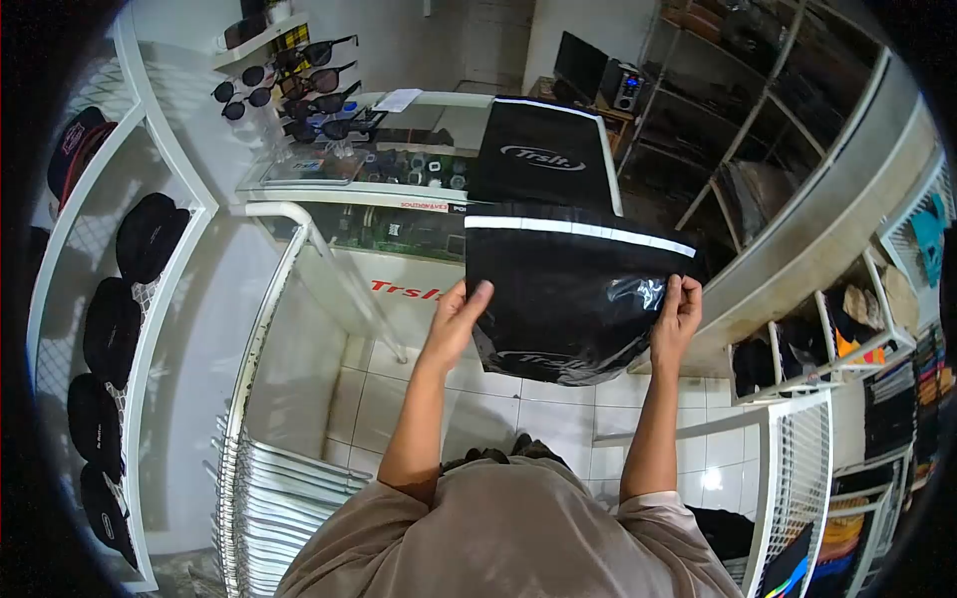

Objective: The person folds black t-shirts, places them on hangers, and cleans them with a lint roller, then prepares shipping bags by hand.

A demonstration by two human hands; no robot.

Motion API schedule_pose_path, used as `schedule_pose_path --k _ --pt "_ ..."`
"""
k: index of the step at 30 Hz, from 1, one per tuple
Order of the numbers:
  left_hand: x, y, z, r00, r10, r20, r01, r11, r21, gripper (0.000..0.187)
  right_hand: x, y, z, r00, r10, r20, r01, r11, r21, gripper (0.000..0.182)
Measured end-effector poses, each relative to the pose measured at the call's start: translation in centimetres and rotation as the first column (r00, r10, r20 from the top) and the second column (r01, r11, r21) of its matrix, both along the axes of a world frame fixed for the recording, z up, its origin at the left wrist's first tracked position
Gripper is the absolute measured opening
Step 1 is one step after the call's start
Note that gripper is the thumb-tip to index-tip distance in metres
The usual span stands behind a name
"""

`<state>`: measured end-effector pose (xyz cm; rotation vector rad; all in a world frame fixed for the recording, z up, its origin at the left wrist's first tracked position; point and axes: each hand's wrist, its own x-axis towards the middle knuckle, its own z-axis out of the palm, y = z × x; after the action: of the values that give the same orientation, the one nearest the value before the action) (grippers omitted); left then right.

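Note:
Between my two hands hangs a glossy black plastic bag (568, 289) with a white strip along its top edge and an upside-down or folded logo near its lower edge. My left hand (459, 321) grips the bag's left side, thumb on the front. On the right side, my right hand (678, 311) pinches the bag near the upper corner. Behind it, another black bag (543, 154) with a "Trslt" logo lies flat on the glass counter (349, 189).
Sunglasses (324, 80) stand on a rack at the counter's left. Black caps (112, 334) line the left wall shelf. A white metal rail (289, 224) with hangers (289, 498) is at lower left. A monitor (580, 66) and metal shelving (768, 95) stand behind.

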<state>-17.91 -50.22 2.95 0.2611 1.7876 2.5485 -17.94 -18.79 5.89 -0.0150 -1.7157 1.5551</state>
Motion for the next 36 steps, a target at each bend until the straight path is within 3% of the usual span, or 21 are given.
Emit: schedule_pose_path --k 3,7,9,11,17,20,21,23,24,25,27,29,31,33,35,36 --pt "-1.5 0.5 -1.7 0.999 0.046 0.012 -0.044 0.990 -0.131 0.027 -3.1 -0.1 -1.2 0.999 0.044 0.004 -0.044 0.999 -0.019 0.017" --pt "-5.0 1.6 -1.6 0.996 0.093 0.005 -0.093 0.995 -0.031 0.029 -7.0 0.6 -1.5 0.995 0.069 0.065 -0.066 0.996 -0.052 0.019" --pt "-6.8 2.1 -0.7 0.998 0.054 -0.035 -0.055 0.998 -0.041 0.030 -9.5 1.2 -1.4 0.996 0.050 0.071 -0.045 0.996 -0.073 0.021" --pt "-9.0 2.0 -1.5 0.995 -0.046 0.093 0.064 0.978 -0.201 0.031 -12.4 2.7 -2.1 0.996 0.059 0.062 -0.054 0.996 -0.074 0.023" --pt "-14.4 4.0 -0.5 0.998 0.033 -0.062 -0.042 0.989 -0.140 0.026 -17.5 4.8 0.4 0.986 0.109 0.128 -0.094 0.989 -0.117 0.021" --pt "-16.4 4.6 2.1 0.983 0.118 -0.141 -0.151 0.957 -0.248 0.035 -20.3 6.2 1.8 0.982 0.145 0.120 -0.141 0.989 -0.035 0.021" --pt "-16.9 4.9 3.1 0.983 0.121 -0.138 -0.152 0.957 -0.248 0.035 -20.9 6.5 2.9 0.977 0.166 0.137 -0.167 0.986 -0.005 0.021" --pt "-18.1 5.3 5.2 0.968 0.167 -0.188 -0.186 0.979 -0.087 0.041 -22.1 6.3 5.3 0.964 0.173 0.200 -0.178 0.984 0.006 0.022" --pt "-18.9 4.7 5.9 0.961 0.169 -0.220 -0.203 0.969 -0.140 0.043 -22.9 6.1 6.4 0.969 0.171 0.178 -0.182 0.982 0.047 0.022" --pt "-19.9 4.2 6.9 0.975 0.138 -0.173 -0.161 0.979 -0.125 0.044 -23.8 6.0 7.5 0.972 0.160 0.172 -0.171 0.984 0.049 0.022" --pt "-22.3 3.5 8.9 0.961 0.140 -0.237 -0.179 0.972 -0.153 0.045 -26.3 5.8 9.8 0.962 0.168 0.215 -0.204 0.967 0.154 0.023" --pt "-24.8 2.6 11.9 0.977 0.035 -0.209 -0.082 0.972 -0.222 0.043 -30.8 6.7 10.5 0.973 0.170 0.155 -0.204 0.950 0.238 0.025" --pt "-28.6 2.4 13.9 0.972 0.055 -0.230 -0.105 0.973 -0.207 0.039 -35.2 7.0 11.9 0.966 0.158 0.204 -0.206 0.948 0.242 0.022" --pt "-33.8 1.4 14.1 0.971 0.008 -0.239 -0.076 0.958 -0.276 0.034 -40.2 7.6 11.8 0.978 0.047 0.202 -0.113 0.937 0.330 0.034" --pt "-39.1 0.8 12.4 0.972 0.039 -0.234 -0.104 0.956 -0.276 0.035 -45.8 8.6 10.2 0.959 0.115 0.258 -0.185 0.947 0.264 0.039" --pt "-41.0 0.5 12.0 0.981 0.089 -0.175 -0.153 0.905 -0.396 0.034 -48.6 9.1 8.7 0.952 -0.048 0.302 -0.068 0.930 0.362 0.040"
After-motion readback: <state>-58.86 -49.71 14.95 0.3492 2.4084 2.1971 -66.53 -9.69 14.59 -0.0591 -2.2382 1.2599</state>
